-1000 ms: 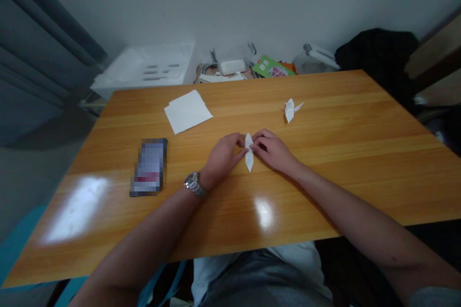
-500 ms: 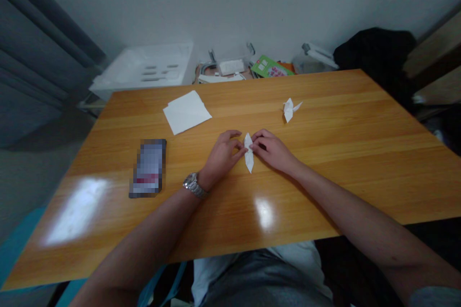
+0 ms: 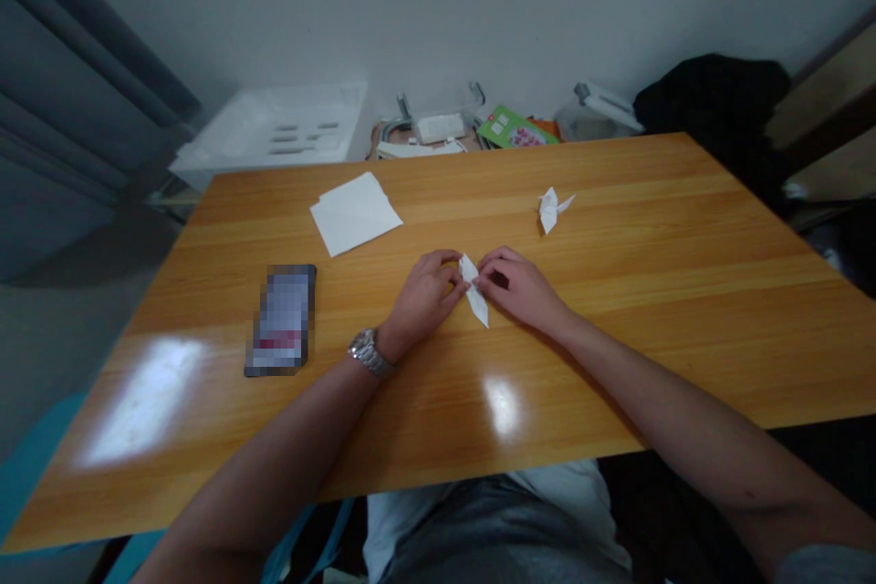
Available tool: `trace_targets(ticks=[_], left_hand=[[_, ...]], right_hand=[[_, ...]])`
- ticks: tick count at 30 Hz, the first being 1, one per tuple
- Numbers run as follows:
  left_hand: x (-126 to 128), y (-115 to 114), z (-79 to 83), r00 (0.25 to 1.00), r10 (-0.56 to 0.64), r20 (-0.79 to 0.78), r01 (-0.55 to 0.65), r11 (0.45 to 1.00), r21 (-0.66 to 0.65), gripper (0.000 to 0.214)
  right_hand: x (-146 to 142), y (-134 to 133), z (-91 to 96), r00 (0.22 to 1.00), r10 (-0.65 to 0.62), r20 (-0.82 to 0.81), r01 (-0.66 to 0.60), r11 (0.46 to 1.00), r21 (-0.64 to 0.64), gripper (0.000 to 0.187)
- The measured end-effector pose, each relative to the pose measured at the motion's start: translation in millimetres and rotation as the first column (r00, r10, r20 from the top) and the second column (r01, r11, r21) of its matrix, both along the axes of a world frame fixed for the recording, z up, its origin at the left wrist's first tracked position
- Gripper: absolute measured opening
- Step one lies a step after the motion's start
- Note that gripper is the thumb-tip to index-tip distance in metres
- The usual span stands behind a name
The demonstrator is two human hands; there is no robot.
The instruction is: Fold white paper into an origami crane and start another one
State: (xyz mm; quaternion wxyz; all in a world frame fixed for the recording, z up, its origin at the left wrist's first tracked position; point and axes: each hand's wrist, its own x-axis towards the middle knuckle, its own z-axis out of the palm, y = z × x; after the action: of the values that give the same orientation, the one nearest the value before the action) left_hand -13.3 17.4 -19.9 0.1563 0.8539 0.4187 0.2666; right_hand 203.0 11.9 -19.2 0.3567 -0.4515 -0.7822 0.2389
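Between my two hands is a small folded piece of white paper, long and pointed at its ends, tilted with its near tip to the right. My left hand, with a metal watch on the wrist, pinches its left side between thumb and fingers. From the other side my right hand grips its middle with thumb and index finger. The fingertips cover the centre of the fold. Farther back on the right stands a finished-looking white paper crane.
White paper sheets lie at the back left of the wooden table. A phone with a blurred screen rests on the left. Beyond the far edge are a white plastic tray, a green booklet and a black cloth-like heap.
The folded paper has turned slightly, its far tip shifting left and its near tip right. Both hands stay in nearly the same place, still holding it.
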Motion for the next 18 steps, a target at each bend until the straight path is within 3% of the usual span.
trace_targets(ticks=[11, 18], left_hand=[[3.2, 1.5, -1.4, 0.994, 0.019, 0.109, -0.009, 0.996, -0.087, 0.008], [2.6, -0.8, 0.5, 0.991, 0.075, 0.113, -0.058, 0.988, -0.145, 0.020]], right_hand=[[-3.0, 3.9, -6.2, 0.998, -0.018, 0.060, 0.017, 1.000, 0.023, 0.018], [-5.1, 1.8, -5.7, 0.993, -0.071, 0.091, 0.064, 0.995, 0.074, 0.015]])
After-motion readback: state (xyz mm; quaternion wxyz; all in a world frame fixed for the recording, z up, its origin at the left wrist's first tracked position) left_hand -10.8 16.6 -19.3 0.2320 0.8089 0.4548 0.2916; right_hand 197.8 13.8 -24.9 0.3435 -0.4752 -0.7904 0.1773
